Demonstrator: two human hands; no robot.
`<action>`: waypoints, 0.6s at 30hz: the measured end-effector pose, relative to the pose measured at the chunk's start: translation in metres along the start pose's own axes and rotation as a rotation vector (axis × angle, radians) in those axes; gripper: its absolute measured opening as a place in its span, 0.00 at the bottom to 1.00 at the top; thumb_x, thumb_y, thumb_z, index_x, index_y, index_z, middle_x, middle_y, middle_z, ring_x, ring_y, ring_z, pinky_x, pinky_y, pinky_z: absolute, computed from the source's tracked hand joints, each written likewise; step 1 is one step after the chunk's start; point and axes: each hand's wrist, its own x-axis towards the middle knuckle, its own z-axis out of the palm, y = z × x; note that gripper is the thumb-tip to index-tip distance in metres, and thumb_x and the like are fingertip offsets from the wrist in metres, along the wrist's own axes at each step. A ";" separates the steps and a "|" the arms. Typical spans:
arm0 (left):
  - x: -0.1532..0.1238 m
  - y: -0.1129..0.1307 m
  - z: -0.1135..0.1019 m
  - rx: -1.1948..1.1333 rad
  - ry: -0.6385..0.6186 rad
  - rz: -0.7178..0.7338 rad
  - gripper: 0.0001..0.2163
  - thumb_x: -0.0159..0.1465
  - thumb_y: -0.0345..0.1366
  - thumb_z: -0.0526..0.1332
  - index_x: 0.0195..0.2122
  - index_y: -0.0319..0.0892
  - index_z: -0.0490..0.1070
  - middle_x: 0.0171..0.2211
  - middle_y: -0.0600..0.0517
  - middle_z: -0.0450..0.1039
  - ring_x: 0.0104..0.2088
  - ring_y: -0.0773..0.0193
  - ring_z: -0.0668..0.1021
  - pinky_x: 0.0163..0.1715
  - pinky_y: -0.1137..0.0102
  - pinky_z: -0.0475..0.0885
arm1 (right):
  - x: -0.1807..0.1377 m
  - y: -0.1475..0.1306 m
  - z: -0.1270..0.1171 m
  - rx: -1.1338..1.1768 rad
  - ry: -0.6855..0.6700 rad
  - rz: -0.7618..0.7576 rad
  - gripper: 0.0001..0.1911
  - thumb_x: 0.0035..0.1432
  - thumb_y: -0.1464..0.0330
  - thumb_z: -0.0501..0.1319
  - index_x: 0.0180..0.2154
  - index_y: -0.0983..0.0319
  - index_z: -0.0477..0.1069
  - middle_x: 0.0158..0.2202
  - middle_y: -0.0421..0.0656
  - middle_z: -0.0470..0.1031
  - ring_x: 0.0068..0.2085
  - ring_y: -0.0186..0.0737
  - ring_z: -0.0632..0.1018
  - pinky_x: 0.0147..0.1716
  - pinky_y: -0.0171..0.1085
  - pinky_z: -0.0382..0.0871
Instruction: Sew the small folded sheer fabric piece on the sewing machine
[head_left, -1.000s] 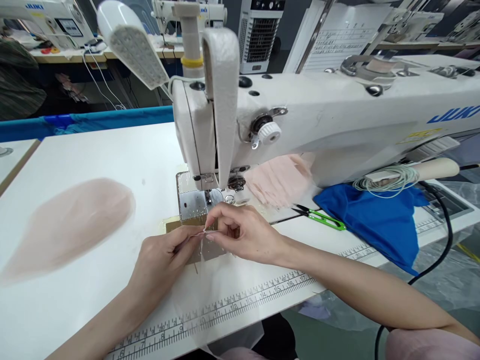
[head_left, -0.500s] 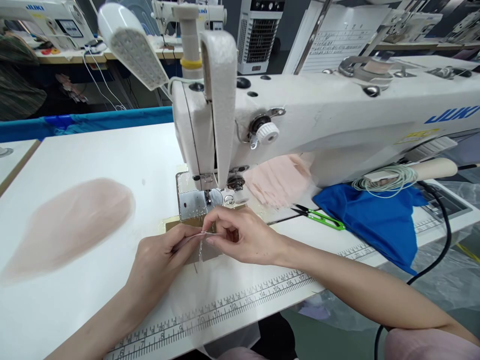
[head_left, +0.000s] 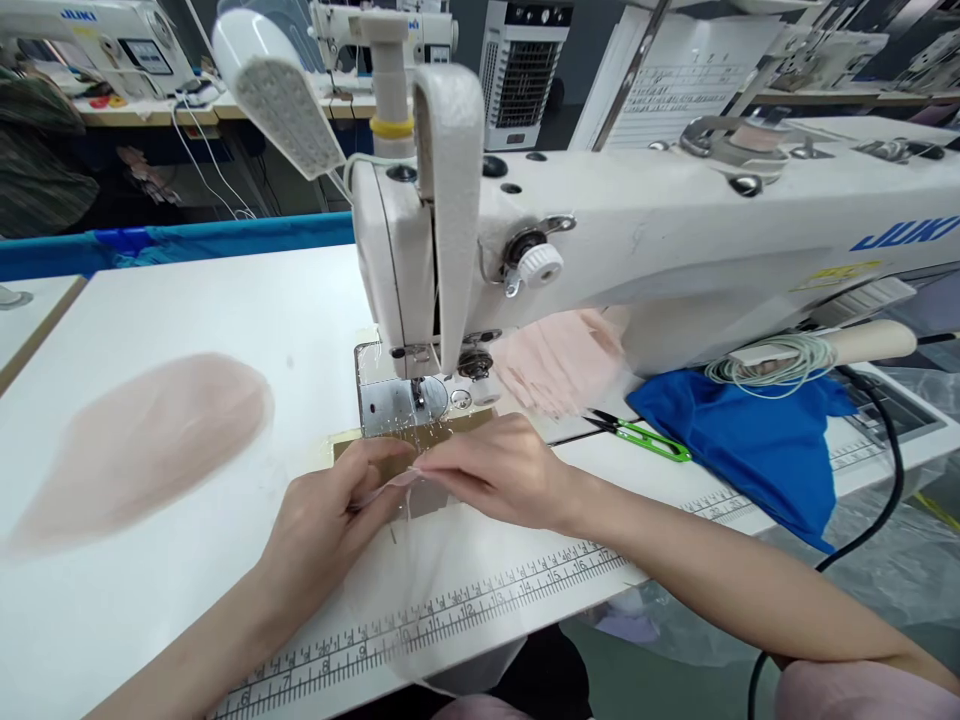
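Observation:
My left hand [head_left: 326, 525] and my right hand [head_left: 495, 470] meet just in front of the needle plate [head_left: 397, 400] of a white sewing machine [head_left: 645, 250]. Both pinch the top edge of a sheer, nearly transparent piece of fabric [head_left: 427, 600] that hangs down over the table's front edge. The pinch sits over a brown card patch [head_left: 427, 440] on the table. My right hand's fingers lie lower and flatter than the left's, with the fingertips touching.
A pale pink mesh piece [head_left: 142, 440] lies on the white table [head_left: 225, 310] at left. Pink fabric [head_left: 555, 365], green thread snips [head_left: 645, 437] and blue cloth [head_left: 750, 440] lie under the machine arm. A lamp head [head_left: 277, 90] hangs above. A ruler strip [head_left: 450, 620] runs along the front edge.
My right hand has lowered and flattened toward the table, pressing the sheer edge down; my left hand stays pinched. The view shifted slightly.

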 end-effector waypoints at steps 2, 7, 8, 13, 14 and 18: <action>-0.001 0.000 0.001 0.014 0.005 0.041 0.11 0.67 0.40 0.56 0.48 0.47 0.71 0.14 0.65 0.62 0.14 0.73 0.64 0.16 0.78 0.60 | 0.001 -0.003 -0.004 -0.180 -0.054 -0.160 0.14 0.68 0.72 0.53 0.31 0.59 0.73 0.19 0.34 0.70 0.19 0.27 0.67 0.16 0.31 0.59; -0.004 0.006 0.000 0.003 0.000 0.124 0.08 0.67 0.39 0.56 0.38 0.47 0.76 0.23 0.60 0.76 0.20 0.73 0.73 0.20 0.78 0.65 | 0.004 -0.014 -0.017 -0.309 -0.080 -0.423 0.15 0.64 0.77 0.55 0.26 0.60 0.73 0.17 0.34 0.66 0.18 0.28 0.63 0.13 0.33 0.54; -0.003 0.007 -0.001 -0.021 -0.006 0.104 0.09 0.67 0.39 0.57 0.35 0.47 0.76 0.22 0.59 0.76 0.19 0.73 0.72 0.20 0.78 0.64 | 0.004 -0.016 -0.020 -0.298 -0.093 -0.396 0.16 0.64 0.77 0.54 0.26 0.60 0.72 0.16 0.34 0.65 0.18 0.29 0.62 0.13 0.33 0.53; 0.003 0.011 -0.001 -0.157 -0.260 -0.163 0.13 0.64 0.47 0.58 0.30 0.47 0.76 0.12 0.62 0.60 0.13 0.71 0.61 0.13 0.76 0.57 | 0.010 -0.017 -0.025 -0.026 -0.270 0.109 0.08 0.65 0.71 0.58 0.32 0.60 0.72 0.21 0.33 0.69 0.20 0.27 0.66 0.20 0.32 0.55; 0.005 0.009 0.000 -0.100 -0.276 -0.169 0.13 0.64 0.47 0.58 0.28 0.47 0.75 0.13 0.61 0.61 0.14 0.71 0.62 0.14 0.75 0.56 | 0.011 -0.014 -0.022 0.026 -0.300 0.202 0.06 0.63 0.71 0.60 0.33 0.61 0.72 0.21 0.32 0.70 0.21 0.27 0.67 0.22 0.31 0.56; 0.011 0.000 0.009 0.326 -0.157 -0.062 0.08 0.63 0.40 0.58 0.32 0.47 0.75 0.16 0.58 0.67 0.18 0.66 0.69 0.19 0.73 0.57 | 0.014 0.003 -0.005 0.012 -0.318 0.413 0.05 0.59 0.75 0.61 0.31 0.62 0.74 0.20 0.31 0.68 0.22 0.27 0.68 0.25 0.30 0.55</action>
